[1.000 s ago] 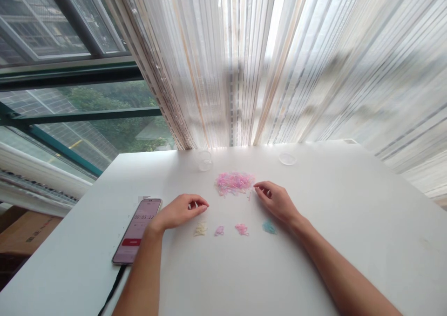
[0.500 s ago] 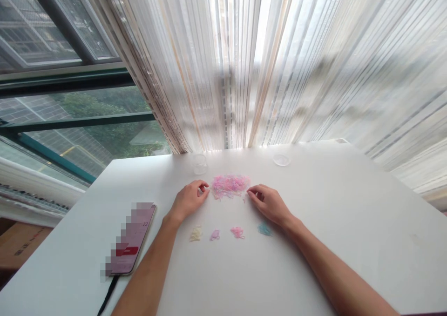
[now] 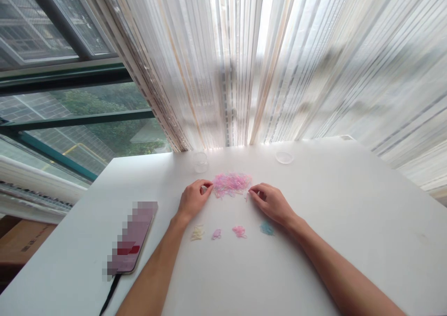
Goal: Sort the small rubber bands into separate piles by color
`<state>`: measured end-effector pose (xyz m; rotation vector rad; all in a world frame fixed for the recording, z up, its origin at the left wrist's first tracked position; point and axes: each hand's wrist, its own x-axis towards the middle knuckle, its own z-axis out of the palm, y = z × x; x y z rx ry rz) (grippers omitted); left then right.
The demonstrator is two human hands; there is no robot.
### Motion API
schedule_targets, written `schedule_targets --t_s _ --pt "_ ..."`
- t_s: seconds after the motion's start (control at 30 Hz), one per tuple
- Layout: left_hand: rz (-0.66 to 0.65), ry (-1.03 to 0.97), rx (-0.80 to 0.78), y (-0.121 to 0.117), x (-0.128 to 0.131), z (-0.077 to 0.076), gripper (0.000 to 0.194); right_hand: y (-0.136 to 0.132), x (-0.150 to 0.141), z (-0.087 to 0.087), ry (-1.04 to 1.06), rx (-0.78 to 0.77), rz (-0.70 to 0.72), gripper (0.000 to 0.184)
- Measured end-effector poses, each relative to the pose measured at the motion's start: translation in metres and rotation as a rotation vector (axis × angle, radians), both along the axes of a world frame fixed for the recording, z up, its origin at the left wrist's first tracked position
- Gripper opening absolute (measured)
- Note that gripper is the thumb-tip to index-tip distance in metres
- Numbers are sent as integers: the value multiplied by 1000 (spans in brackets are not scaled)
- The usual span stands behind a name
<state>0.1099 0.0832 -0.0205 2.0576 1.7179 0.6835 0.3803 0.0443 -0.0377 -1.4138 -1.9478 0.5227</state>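
Observation:
A loose heap of small pastel rubber bands [image 3: 232, 184], mostly pink and lilac, lies on the white table. At its left edge my left hand [image 3: 197, 196] is closed in a pinch, fingertips touching the heap; whatever they hold is too small to make out. On the other side my right hand [image 3: 270, 202] also pinches, thumb against fingers, beside a tiny loose strand [image 3: 246, 198]. Nearer to me is a row of small sorted piles: yellow bands [image 3: 197, 233], lilac bands [image 3: 216, 234], pink bands [image 3: 239, 231] and blue bands [image 3: 267, 228], the last close to my right wrist.
Behind the heap stand a clear plastic tub [image 3: 200, 162] and a clear round lid [image 3: 284, 157]. A phone [image 3: 138, 241] with a black cable [image 3: 111, 292] lies left of my left forearm. Striped curtains [image 3: 237, 74] hang along the table's far edge.
My left hand has shifted slightly right, bringing its fingertips against the heap and closing its pinch. The right hand stays at the heap's right edge. The view has moved a little.

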Motion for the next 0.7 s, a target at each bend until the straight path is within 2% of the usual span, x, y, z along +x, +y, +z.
schedule_targets --t_s 0.23,0.47,0.6,0.7 --pt "52 -168 4 -9 -2 10 33 -3 -3 3 96 31 31 21" --pt "-7 -225 -9 -27 11 24 33 -18 -15 12 151 106 115 17" --pt "-73 -179 -37 -33 24 21 31 -23 -20 15 146 135 163 16" --pt "-61 -139 -21 -31 27 14 26 -25 -21 16 128 139 181 16"
